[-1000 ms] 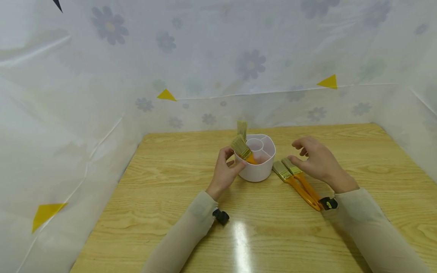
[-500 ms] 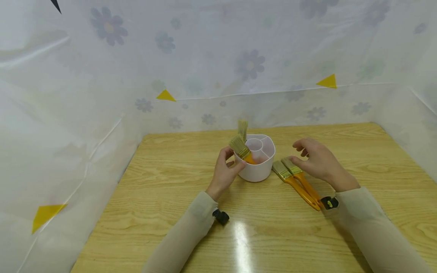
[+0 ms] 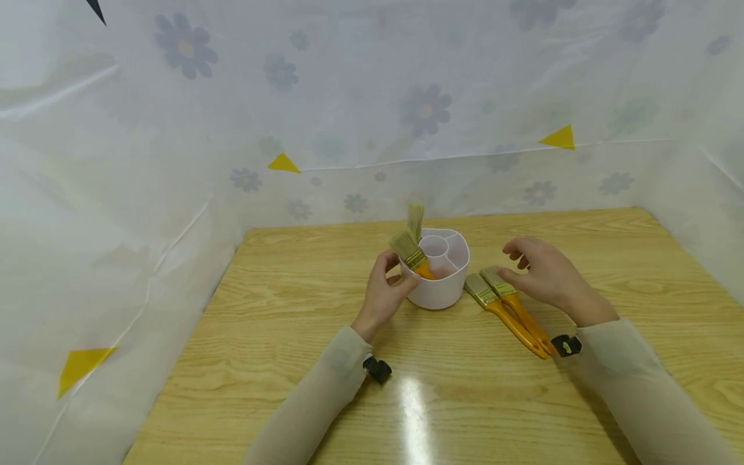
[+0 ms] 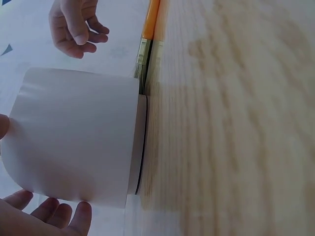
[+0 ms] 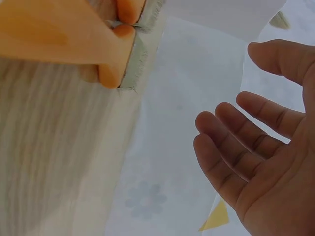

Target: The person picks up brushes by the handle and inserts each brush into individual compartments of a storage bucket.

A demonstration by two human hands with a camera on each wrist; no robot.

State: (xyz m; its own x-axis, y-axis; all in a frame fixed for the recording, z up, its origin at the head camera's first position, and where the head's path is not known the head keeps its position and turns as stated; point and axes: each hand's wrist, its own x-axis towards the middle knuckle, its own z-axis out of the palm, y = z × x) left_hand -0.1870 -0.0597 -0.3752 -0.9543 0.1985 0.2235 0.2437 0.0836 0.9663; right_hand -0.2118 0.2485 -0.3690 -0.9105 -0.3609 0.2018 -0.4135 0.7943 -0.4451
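Note:
A white divided desk organizer (image 3: 436,296) stands upright on the table, with a round compartment in its middle. Two flat paintbrushes lean in its left part, bristles up: a near brush (image 3: 409,250) and a farther brush (image 3: 415,219). My left hand (image 3: 379,298) holds the organizer's left side, and fingertips (image 4: 83,209) press its wall in the left wrist view. Relaxed and holding nothing, my right hand (image 3: 540,274) hovers beside two more paintbrushes (image 3: 511,326) lying side by side, orange handles toward me. Its fingers (image 5: 221,169) are loosely bent in the right wrist view.
The wood-grain table (image 3: 279,361) ends at a white sheet wall (image 3: 349,116) with a flower print, which also closes off the left and right sides. Yellow tape triangles (image 3: 284,163) mark the wall. Each wrist wears a small black camera band (image 3: 378,369).
My right hand drifts very slightly to the right. My left hand stays at the organizer, and the brushes lying on the table keep their places.

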